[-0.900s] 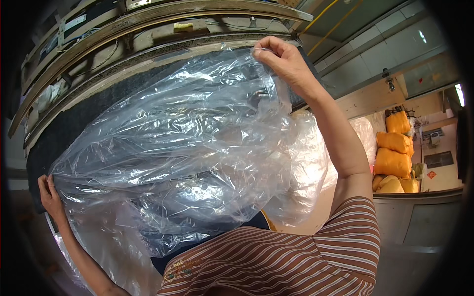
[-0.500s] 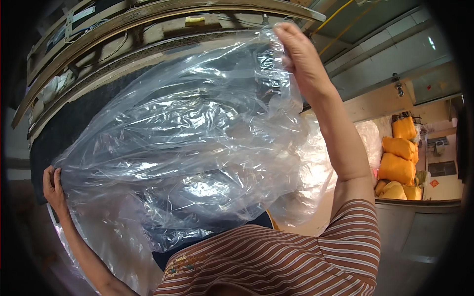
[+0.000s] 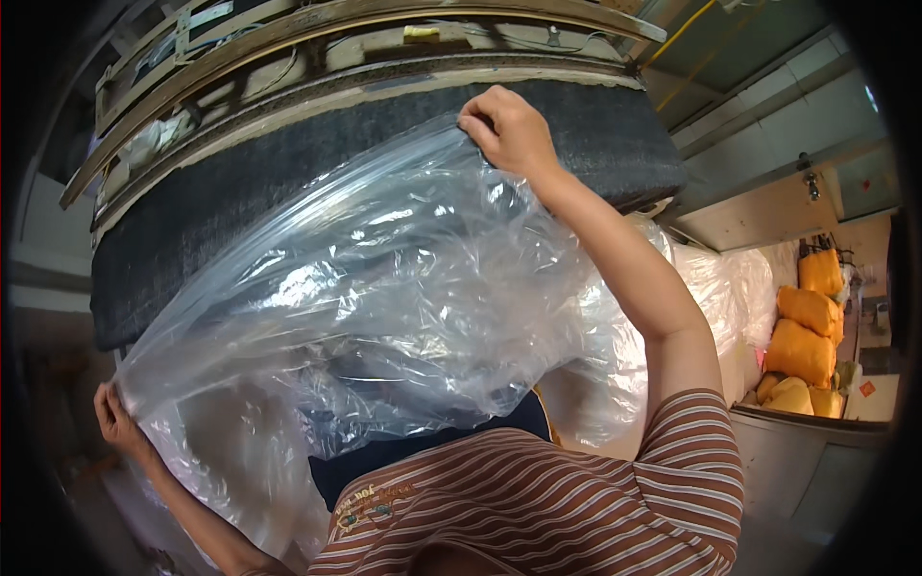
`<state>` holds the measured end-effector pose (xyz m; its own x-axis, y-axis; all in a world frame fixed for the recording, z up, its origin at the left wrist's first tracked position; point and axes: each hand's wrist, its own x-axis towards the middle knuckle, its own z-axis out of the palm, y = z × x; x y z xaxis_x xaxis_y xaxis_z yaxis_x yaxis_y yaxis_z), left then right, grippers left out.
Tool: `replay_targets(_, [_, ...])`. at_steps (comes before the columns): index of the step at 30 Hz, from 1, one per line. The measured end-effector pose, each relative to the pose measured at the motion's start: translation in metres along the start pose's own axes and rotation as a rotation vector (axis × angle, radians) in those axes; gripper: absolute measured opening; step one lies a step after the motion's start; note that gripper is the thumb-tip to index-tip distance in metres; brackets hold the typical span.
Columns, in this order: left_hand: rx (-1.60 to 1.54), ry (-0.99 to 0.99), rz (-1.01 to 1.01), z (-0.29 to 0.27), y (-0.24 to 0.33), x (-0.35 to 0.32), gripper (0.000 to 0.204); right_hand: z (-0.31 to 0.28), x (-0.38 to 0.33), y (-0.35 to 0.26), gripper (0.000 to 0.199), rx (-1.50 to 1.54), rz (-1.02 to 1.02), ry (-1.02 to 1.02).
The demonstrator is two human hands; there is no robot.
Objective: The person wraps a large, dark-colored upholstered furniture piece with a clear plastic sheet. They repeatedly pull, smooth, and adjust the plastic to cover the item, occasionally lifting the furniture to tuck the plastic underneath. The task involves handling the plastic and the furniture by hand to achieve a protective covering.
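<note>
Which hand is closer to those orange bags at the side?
Right. The right hand grips the plastic sheet up high, nearer the orange bags. The left hand holds the sheet's far lower corner.

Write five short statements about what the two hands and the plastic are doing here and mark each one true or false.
1. The right hand grips the upper edge of a clear plastic bag. True.
2. The left hand hangs free, touching nothing. False: it pinches the bag's lower left corner.
3. The plastic is opaque black. False: it is transparent.
4. A dark padded panel lies behind the bag. True.
5. The orange sacks sit at the left. False: they are stacked at the right.
</note>
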<state>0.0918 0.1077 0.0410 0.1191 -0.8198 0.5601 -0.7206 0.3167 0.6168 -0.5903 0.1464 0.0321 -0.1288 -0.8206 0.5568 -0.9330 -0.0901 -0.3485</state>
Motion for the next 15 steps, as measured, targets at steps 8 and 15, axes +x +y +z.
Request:
replay_targets(8, [0.134, -0.207, 0.010, -0.071, 0.009, -0.101, 0.006, 0.002, -0.005, -0.009, 0.022, 0.114, 0.200, -0.040])
replay_targets(15, [-0.035, -0.085, -0.395, -0.023, 0.016, -0.099, 0.018, -0.004, 0.028, 0.008, 0.019, 0.564, 0.353, -0.443])
